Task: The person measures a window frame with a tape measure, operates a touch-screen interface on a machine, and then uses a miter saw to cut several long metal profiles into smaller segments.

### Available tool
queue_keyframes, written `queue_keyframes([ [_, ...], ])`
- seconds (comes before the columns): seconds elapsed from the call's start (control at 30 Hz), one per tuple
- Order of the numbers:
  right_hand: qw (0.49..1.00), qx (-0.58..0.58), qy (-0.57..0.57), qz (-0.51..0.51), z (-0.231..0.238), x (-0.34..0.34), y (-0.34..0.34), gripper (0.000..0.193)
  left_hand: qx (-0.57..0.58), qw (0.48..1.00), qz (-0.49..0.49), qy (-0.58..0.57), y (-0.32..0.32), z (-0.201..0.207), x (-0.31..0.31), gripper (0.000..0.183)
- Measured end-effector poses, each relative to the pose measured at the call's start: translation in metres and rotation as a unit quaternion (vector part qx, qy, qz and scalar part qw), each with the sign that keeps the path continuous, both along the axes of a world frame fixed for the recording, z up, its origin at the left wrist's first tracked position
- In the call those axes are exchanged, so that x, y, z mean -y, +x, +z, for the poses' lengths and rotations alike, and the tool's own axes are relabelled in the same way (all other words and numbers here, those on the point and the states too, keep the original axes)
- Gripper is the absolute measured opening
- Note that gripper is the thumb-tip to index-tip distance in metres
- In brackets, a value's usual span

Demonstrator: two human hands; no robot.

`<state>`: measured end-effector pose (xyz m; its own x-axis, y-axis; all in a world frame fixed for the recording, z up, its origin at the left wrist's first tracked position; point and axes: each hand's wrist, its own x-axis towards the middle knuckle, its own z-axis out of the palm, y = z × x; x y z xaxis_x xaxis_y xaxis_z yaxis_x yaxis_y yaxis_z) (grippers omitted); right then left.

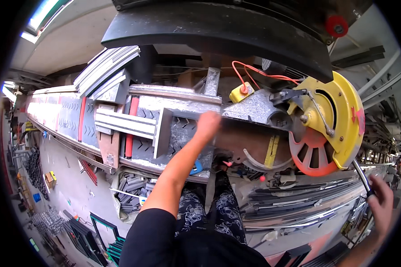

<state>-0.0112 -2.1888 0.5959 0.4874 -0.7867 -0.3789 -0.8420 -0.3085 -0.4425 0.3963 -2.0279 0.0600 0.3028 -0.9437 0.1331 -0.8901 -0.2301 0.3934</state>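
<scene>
Reaching left hand (208, 123) onto saw table (182, 133), right hand (381, 200) gripping handle (362, 175)

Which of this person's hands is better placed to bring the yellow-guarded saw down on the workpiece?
The right hand, probably: it already grips the saw's long metal handle beside the yellow blade guard. The left hand is stretched out to the grey metal profile on the saw table, away from the handle.

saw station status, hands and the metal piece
Left hand pressing down on metal piece. Right hand gripping saw handle. Blade guard raised, nothing beneath it.
</scene>
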Motion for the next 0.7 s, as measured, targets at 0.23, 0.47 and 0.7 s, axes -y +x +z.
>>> queue_keyframes([
  [0.23,0.999,-0.035,-0.016,-0.026,-0.028,-0.012,-0.013,0.059,0.006,0.999,0.024,0.043,0.000,-0.002,-0.008,0.030],
  [0.47,0.958,0.010,0.083,-0.275,-0.126,-0.109,-0.039,0.050,0.025,1.000,0.016,0.010,-0.008,0.009,-0.002,0.034],
  [0.7,0.958,-0.013,0.025,-0.287,-0.267,-0.159,-0.102,0.030,0.019,1.000,0.005,0.013,-0.007,0.013,0.000,0.035],
])
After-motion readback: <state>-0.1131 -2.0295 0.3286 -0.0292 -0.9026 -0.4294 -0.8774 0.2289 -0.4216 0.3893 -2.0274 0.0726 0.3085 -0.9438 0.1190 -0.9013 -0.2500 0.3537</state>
